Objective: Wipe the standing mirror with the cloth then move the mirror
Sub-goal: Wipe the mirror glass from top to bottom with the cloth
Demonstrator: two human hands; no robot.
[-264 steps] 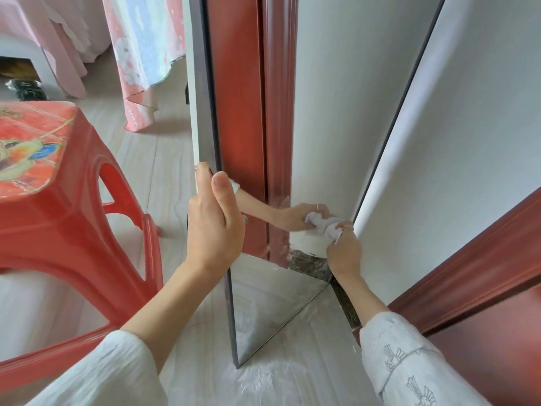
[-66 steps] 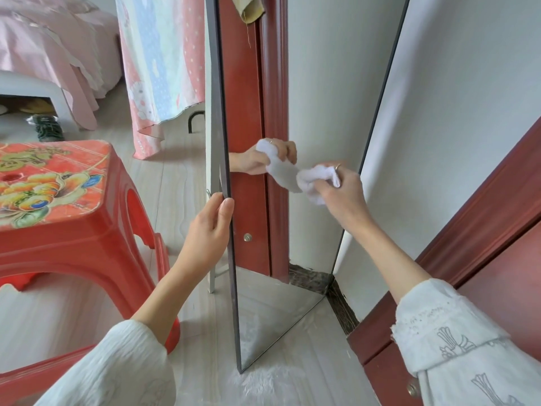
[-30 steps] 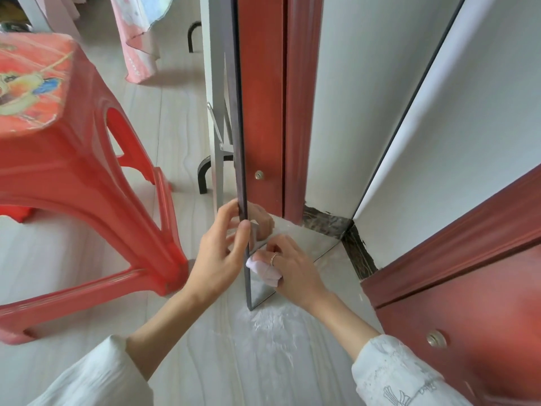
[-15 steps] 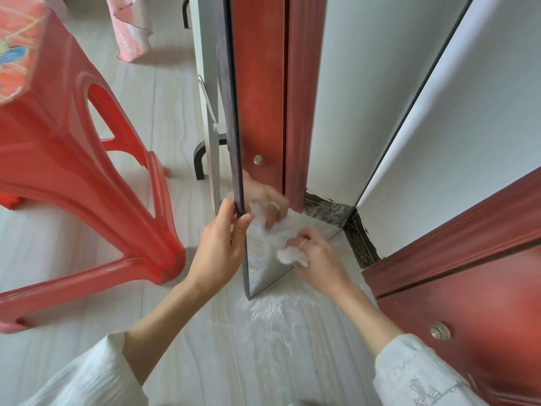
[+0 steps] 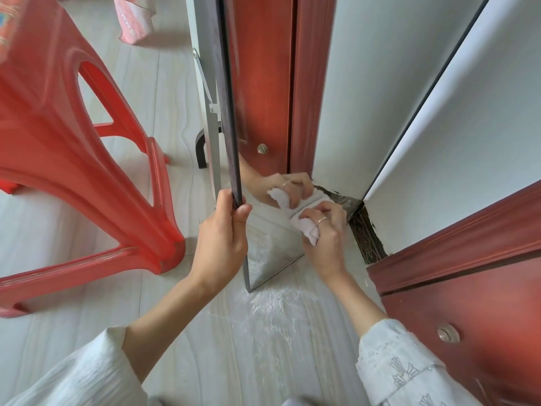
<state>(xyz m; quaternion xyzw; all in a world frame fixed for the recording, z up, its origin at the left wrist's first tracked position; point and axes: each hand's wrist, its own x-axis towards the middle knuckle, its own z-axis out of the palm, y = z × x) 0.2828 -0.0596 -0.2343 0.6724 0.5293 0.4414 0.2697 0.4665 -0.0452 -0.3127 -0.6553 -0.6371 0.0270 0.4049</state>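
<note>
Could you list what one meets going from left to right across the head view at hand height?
Red stool → left hand gripping the mirror edge → cloth → right hand → dark skirting → red door.

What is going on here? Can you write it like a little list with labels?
Place: floor by a red door and white wall
Mirror: standing upright on the floor
Left hand: grips the mirror's near edge
Right hand: holds a white cloth against the glass, low down
Stool: red plastic, left of the mirror
Job stage: wiping; mirror not yet moved
</note>
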